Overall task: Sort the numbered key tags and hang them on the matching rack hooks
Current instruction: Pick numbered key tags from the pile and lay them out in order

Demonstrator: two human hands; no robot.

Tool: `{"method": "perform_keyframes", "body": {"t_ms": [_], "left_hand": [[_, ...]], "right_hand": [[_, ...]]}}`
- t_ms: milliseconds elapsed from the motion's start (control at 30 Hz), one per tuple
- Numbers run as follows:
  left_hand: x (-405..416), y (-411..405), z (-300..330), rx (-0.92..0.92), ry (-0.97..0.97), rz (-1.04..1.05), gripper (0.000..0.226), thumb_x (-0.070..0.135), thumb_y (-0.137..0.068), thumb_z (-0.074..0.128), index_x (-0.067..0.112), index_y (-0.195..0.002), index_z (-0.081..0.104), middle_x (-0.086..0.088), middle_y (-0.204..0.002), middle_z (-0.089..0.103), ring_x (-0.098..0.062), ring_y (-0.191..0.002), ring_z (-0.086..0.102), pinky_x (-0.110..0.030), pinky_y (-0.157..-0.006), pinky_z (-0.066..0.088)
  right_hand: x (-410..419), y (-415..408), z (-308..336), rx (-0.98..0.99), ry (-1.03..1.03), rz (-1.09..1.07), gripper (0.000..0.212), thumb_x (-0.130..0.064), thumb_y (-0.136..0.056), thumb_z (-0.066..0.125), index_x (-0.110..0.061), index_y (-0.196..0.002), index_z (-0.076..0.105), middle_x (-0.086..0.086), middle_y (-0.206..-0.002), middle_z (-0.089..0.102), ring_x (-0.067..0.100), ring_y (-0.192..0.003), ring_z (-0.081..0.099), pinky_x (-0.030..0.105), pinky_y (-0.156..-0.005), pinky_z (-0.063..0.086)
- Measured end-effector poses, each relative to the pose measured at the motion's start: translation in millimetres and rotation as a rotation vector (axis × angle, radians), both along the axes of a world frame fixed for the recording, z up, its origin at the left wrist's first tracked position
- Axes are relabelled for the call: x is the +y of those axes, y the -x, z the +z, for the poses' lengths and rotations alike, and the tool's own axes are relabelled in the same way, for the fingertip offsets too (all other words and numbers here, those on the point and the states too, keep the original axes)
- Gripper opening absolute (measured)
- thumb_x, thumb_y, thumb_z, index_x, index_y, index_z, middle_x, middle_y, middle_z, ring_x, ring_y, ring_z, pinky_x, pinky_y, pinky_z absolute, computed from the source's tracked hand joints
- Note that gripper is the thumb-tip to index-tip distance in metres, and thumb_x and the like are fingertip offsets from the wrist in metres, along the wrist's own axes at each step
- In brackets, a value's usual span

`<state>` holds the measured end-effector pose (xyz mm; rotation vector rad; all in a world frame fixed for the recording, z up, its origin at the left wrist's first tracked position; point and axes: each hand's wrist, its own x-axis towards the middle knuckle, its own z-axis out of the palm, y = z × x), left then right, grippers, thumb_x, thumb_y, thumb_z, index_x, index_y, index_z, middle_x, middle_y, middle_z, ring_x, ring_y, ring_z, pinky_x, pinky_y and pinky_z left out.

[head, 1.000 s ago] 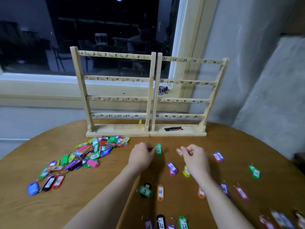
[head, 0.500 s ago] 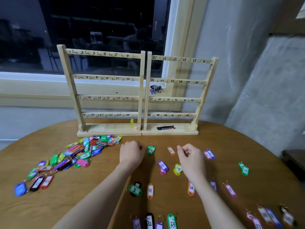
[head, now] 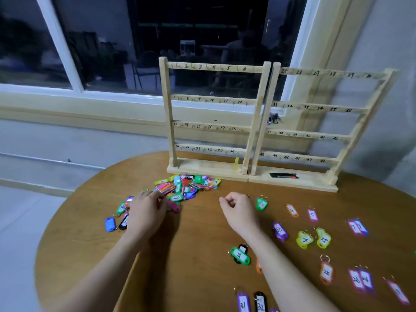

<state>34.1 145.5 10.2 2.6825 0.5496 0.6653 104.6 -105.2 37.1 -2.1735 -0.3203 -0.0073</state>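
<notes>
Head view shows both of my forearms extended forward over the round wooden table (head: 90, 233). My left hand (head: 147, 212) lies palm-down at the near edge of the unsorted pile of key tags (head: 186, 186), its fingers reaching into the tags and covering some; whether they pinch one cannot be told from this angle. My right hand (head: 238, 210) hovers to the right of the pile, just left of the green tag marked 2 (head: 261, 203), wrist straight, fingers curled inward with thumb and forefinger close together; no tag is visible between them, though a small item there would be hidden. Sorted tags lie spread on the table to the right: an orange tag (head: 292, 210), a pink tag marked 5 (head: 312, 215), a purple tag (head: 279, 230), two yellow tags marked 14 and 15 (head: 314, 239), and a green tag marked 20 (head: 240, 255) just beside my right forearm. Two wooden racks (head: 213, 124) stand side by side at the far table edge, rails numbered; a yellow tag (head: 236, 163) hangs near hook 24.
</notes>
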Motion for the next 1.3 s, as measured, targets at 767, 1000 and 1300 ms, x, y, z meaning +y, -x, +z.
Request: {"method": "perform_keyframes", "body": {"t_ms": [767,1000,1300], "left_hand": [[-5,-23,-21,-0.013,0.150,-0.028,0.035,0.057,-0.085,0.066,0.033,-0.111,0.071,0.011,-0.100,0.059,-0.019,-0.100,0.042,-0.038,-0.092,0.030],[-1,-32,-22,-0.107,0.208,-0.037,0.013,0.041,-0.087,0.073,0.030,-0.093,0.073,0.012,-0.080,0.061,-0.020,-0.090,0.045,-0.037,-0.079,0.027],[3,-38,-29,-0.275,0.352,0.011,0.019,0.031,-0.095,0.063,0.022,-0.088,0.079,-0.003,-0.069,0.069,-0.038,-0.082,0.061,-0.053,-0.087,0.050]], "right_hand": [[82,-36,-39,-0.235,0.431,0.311,0.041,-0.049,-0.101,0.050,-0.035,-0.139,0.058,-0.015,-0.111,0.052,0.012,-0.117,0.049,0.035,-0.104,0.044],[82,-41,-47,-0.248,0.315,0.255,0.036,-0.045,-0.095,0.065,-0.032,-0.128,0.065,-0.012,-0.103,0.049,0.015,-0.101,0.056,0.031,-0.085,0.046],[80,-46,-51,-0.244,0.305,0.283,0.033,-0.034,-0.099,0.059,-0.032,-0.132,0.064,-0.012,-0.111,0.047,0.007,-0.107,0.050,0.024,-0.091,0.039]]}}
